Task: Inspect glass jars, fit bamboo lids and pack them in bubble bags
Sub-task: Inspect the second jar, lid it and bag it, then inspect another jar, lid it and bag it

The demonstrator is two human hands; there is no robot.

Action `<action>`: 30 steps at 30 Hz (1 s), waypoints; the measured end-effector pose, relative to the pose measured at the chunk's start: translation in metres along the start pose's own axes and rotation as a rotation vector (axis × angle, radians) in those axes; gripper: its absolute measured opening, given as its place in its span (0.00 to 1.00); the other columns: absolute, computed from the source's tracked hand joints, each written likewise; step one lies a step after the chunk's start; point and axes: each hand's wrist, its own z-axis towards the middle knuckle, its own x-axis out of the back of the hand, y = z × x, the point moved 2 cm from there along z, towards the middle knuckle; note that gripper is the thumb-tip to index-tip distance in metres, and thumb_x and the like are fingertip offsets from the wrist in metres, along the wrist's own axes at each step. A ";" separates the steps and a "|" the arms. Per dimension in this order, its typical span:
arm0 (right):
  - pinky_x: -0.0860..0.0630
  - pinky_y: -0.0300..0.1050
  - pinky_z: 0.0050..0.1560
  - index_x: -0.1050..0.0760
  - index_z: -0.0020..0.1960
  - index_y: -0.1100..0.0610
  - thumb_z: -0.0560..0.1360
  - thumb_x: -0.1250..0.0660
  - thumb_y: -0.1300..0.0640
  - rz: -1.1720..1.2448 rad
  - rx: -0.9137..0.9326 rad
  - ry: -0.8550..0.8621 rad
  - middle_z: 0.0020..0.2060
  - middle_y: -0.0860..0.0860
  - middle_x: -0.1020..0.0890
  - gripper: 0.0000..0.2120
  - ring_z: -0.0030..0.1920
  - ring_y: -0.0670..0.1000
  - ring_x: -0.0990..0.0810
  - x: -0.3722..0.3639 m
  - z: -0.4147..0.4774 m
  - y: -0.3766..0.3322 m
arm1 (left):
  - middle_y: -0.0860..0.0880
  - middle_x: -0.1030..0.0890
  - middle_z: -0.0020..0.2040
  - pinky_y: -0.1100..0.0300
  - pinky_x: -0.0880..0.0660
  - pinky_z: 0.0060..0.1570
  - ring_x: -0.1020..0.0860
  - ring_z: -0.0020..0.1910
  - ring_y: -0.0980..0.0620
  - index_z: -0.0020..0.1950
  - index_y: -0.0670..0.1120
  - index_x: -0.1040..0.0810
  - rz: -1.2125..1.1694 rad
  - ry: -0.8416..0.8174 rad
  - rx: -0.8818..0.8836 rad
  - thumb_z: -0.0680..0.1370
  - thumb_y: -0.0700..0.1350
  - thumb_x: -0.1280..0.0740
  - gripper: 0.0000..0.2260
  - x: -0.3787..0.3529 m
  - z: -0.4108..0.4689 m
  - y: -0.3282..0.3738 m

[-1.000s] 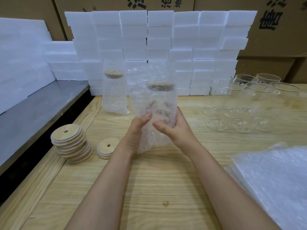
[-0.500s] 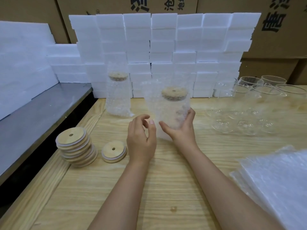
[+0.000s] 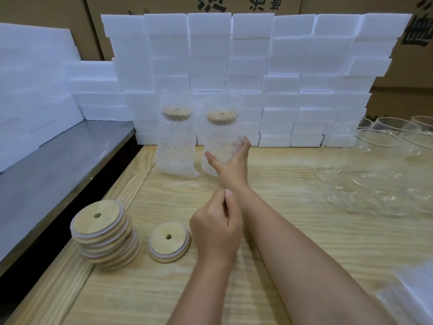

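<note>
Head view, bagged jar (image 3: 221,137) gripped, lid stack (image 3: 103,233) left, foam blocks (image 3: 253,66) behind

The right hand (image 3: 230,166) carried the bagged jar (image 3: 222,137) beside the other jar (image 3: 175,139).

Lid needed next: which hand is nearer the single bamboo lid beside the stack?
Left. The left hand is just right of the single lid; the right hand grips the bagged jar farther back.
</note>
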 end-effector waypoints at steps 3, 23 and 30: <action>0.42 0.36 0.64 0.50 0.74 0.52 0.68 0.24 0.48 -0.017 0.003 -0.004 0.72 0.50 0.40 0.46 0.71 0.46 0.40 -0.016 0.007 0.000 | 0.57 0.43 0.24 0.61 0.45 0.25 0.43 0.23 0.55 0.32 0.49 0.40 0.020 0.015 -0.008 0.77 0.47 0.46 0.13 -0.001 0.002 0.000; 0.43 0.38 0.66 0.46 0.75 0.50 0.68 0.25 0.48 -0.205 0.118 0.088 0.70 0.50 0.39 0.44 0.70 0.47 0.41 0.073 -0.056 -0.019 | 0.54 0.40 0.23 0.51 0.37 0.28 0.39 0.25 0.46 0.30 0.52 0.41 -0.040 -0.118 0.065 0.76 0.53 0.48 0.15 -0.004 0.002 0.003; 0.32 0.43 0.63 0.23 0.57 0.58 0.76 0.35 0.62 -0.345 0.231 0.273 0.51 0.46 0.24 0.10 0.57 0.50 0.26 0.146 -0.087 -0.041 | 0.51 0.38 0.24 0.53 0.40 0.29 0.38 0.25 0.49 0.30 0.47 0.38 -0.025 -0.165 0.069 0.77 0.47 0.44 0.15 -0.004 0.001 0.004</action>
